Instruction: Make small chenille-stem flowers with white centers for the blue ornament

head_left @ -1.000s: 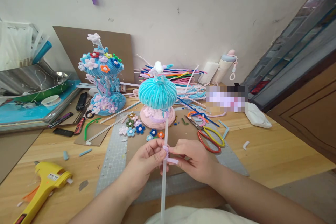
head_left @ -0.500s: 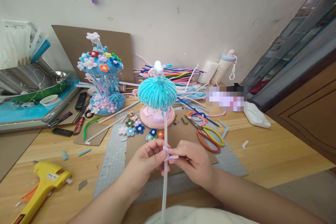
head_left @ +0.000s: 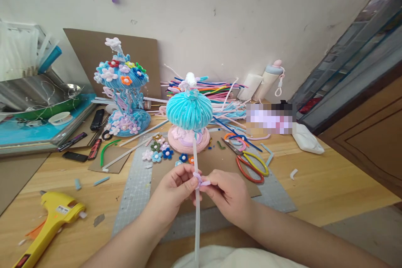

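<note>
A long whitish stick (head_left: pixel 197 226) runs from my lap up toward the turquoise domed piece (head_left: pixel 189 111) on its pink round base (head_left: pixel 176 144). Around the stick is a short lilac fuzzy strip (head_left: pixel 197 178). My left hand (head_left: pixel 180 188) pinches the strip against the stick between thumb and fingers. On the other side, my right hand (head_left: pixel 228 192) pinches the strip's free end. Beyond my hands lie small fuzzy flowers (head_left: pixel 157 156) in blue, pink and green.
Red and yellow scissors (head_left: pixel 251 165) lie on the cutting mat (head_left: pixel 128 201) at right. A yellow glue gun (head_left: pixel 59 213) is at the near left. A flower-covered blue piece (head_left: pixel 121 77) stands behind; fuzzy stems (head_left: pixel 204 88) are piled along the wall.
The lilac strip now sits closer around the stick, with its free end looking shorter. The stick's upper part has shifted slightly left, and both hands have moved a little.
</note>
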`<move>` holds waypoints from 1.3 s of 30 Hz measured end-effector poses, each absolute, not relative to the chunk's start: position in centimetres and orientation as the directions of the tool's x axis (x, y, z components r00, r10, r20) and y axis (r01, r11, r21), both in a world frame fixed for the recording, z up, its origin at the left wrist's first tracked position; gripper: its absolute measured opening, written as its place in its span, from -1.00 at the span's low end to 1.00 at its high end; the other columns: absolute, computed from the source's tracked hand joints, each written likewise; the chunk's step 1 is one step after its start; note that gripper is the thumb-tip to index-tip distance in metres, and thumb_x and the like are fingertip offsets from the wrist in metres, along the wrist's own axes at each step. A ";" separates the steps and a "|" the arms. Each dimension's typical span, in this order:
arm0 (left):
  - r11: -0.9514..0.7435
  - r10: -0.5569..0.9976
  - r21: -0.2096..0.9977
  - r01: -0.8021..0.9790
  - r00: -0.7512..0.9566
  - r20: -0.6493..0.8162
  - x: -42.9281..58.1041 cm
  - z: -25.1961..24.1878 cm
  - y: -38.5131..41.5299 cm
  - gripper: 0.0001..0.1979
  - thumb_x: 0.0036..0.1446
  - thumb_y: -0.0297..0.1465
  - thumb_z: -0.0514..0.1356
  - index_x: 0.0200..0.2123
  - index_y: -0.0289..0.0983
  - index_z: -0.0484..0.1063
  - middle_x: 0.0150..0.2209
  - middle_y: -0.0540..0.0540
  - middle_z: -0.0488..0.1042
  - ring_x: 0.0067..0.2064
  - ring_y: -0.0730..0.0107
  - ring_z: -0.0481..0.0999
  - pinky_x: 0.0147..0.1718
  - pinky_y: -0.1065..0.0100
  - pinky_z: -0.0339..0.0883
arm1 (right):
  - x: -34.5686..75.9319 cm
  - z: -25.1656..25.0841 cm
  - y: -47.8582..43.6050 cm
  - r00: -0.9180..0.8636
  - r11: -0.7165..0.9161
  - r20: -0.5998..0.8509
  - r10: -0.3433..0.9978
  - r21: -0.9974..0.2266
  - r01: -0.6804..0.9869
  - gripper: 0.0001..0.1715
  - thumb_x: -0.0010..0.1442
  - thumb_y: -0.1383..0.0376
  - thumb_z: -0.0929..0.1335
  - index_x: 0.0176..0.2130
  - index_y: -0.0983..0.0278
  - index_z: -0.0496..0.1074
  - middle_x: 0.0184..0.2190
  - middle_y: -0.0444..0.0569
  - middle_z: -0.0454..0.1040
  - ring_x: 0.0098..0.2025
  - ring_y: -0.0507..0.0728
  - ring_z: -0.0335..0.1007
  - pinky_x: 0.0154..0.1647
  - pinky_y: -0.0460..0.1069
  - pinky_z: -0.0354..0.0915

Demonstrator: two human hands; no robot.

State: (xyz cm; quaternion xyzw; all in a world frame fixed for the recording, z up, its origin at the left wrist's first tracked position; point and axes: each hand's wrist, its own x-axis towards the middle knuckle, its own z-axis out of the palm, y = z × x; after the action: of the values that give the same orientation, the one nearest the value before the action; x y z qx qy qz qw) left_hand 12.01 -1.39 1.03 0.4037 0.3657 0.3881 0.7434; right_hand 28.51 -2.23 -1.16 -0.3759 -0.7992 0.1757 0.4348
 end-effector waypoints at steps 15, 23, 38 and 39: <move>0.331 0.870 0.905 -0.269 0.458 -0.182 12.0 1.3 -1.5 -0.78 -0.04 -0.31 0.30 -0.34 -0.29 0.40 -0.45 0.00 0.41 -0.54 0.54 0.39 -0.53 0.46 0.29 | 29.2 -0.7 -1.7 -0.330 0.710 0.629 0.704 -0.599 0.371 -0.89 0.19 0.31 0.32 -0.37 0.25 0.42 -0.63 -0.17 0.30 -0.58 -0.02 0.17 -0.54 -0.11 0.07; 0.285 0.909 0.930 -0.231 0.372 -0.187 12.2 1.7 -1.6 -0.75 -0.08 -0.29 0.31 -0.35 -0.31 0.40 -0.46 -0.02 0.42 -0.53 0.53 0.37 -0.53 0.44 0.30 | 28.6 -0.8 -2.3 -0.354 0.652 0.547 0.759 -0.641 0.406 -0.86 0.21 0.30 0.29 -0.38 0.26 0.39 -0.56 -0.15 0.34 -0.55 -0.03 0.20 -0.51 -0.12 0.10; -0.024 0.928 0.999 -0.032 0.370 0.034 13.8 4.2 -2.6 -0.86 0.02 -0.34 0.23 -0.35 -0.28 0.40 -0.44 -0.03 0.41 -0.41 0.41 0.38 -0.42 0.40 0.27 | 28.8 -0.3 -4.0 -0.072 0.540 0.537 0.840 -0.820 0.190 -0.85 0.21 0.31 0.27 -0.42 0.26 0.32 -0.56 -0.15 0.27 -0.55 -0.01 0.15 -0.55 -0.12 0.11; -0.130 0.927 0.990 0.051 0.361 0.103 14.0 4.6 -2.7 -0.90 0.05 -0.36 0.20 -0.34 -0.27 0.41 -0.41 -0.05 0.42 -0.37 0.38 0.38 -0.38 0.39 0.25 | 28.8 -0.2 -4.0 -0.038 0.497 0.497 0.867 -0.859 0.126 -0.85 0.21 0.29 0.27 -0.41 0.25 0.32 -0.54 -0.14 0.28 -0.52 0.00 0.17 -0.53 -0.12 0.13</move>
State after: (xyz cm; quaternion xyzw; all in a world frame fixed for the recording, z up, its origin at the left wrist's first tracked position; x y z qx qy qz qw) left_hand 14.00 -2.66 4.60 0.6293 0.3884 0.4109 0.5333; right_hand 28.79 -4.02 -0.23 -0.3849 -0.6449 0.3214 0.5768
